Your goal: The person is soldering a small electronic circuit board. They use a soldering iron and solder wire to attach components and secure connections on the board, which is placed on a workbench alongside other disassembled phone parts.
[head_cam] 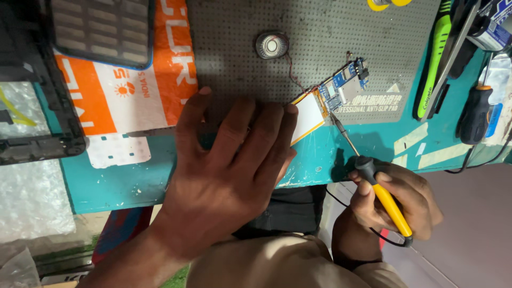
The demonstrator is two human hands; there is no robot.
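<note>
Head view. Left hand (pixel 226 160) flat, fingers spread, pressing down on white battery pack (pixel 308 114) at edge of grey perforated mat (pixel 320 32). Right hand (pixel 394 200) clamped around yellow-handled soldering iron (pixel 373 181), tip touching blue circuit board (pixel 345 85) just beside the battery. Small round speaker (pixel 272 45) wired to board. Screwdriver (pixel 474 114) and green toothbrush (pixel 434 58) at right on teal bench (pixel 122 181).

Bright overhead light, soft shadows on the mat (pixel 320 32); sharp centre, edges slightly stretched
</note>
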